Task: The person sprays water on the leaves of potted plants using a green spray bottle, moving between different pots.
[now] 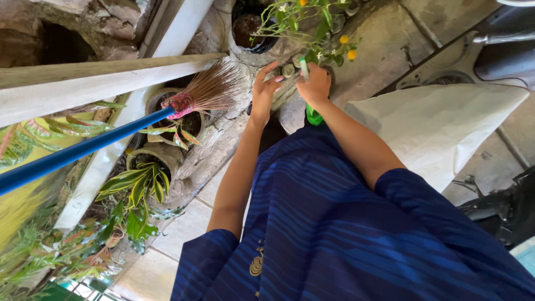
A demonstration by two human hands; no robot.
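Blue-handled broom (pixel 139 122), white sack (pixel 440 128), potted leafy plants (pixel 142 187).

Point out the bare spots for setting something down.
Free: pale floor tiles between the striped-leaf pot plants and the blue shirt. Crowded: the stone ledge where left hand and right hand meet the yellow-flowered plant, beside the blue-handled straw broom.

Layout about the flowering plant (pixel 312 25)

The left hand (pixel 264 89) and right hand (pixel 315 83) lie just below the flowering plant, the right hand closed on a thin tool (pixel 304 68). A pot of soil (pixel 249 28) stands left of the plant. The broom (pixel 209 89) lies further left, beside the potted leafy plants (pixel 142 187). A sack (pixel 440 128) lies to the plant's lower right.
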